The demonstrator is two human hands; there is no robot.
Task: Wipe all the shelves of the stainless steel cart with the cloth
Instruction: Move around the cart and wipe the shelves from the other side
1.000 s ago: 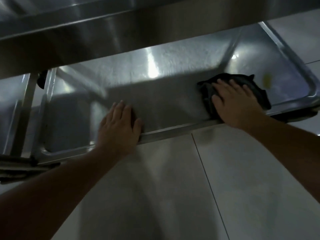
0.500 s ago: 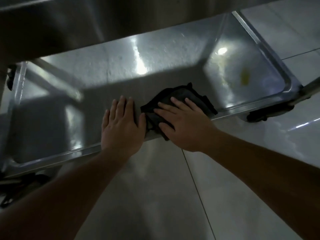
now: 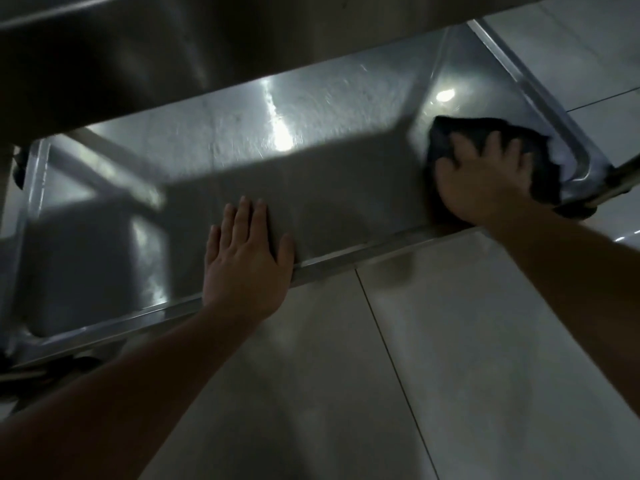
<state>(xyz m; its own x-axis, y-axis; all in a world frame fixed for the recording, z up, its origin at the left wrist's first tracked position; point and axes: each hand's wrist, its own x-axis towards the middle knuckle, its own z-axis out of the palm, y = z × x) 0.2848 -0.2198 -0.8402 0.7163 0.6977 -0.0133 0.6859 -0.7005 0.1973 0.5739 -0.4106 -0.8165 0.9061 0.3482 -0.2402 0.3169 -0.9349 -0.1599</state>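
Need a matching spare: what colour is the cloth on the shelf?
Black or very dark, plain, judging by the cloth in the dim head view.

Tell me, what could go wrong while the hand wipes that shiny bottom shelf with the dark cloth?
The cloth is bunched under the right hand right at the shelf's end corner, so it might snag on the raised rim or miss dirt in the corner. The left hand presses flat on the front edge; the cart probably has wheels, so it could roll. The upper shelf overhangs, so a head could bump it.
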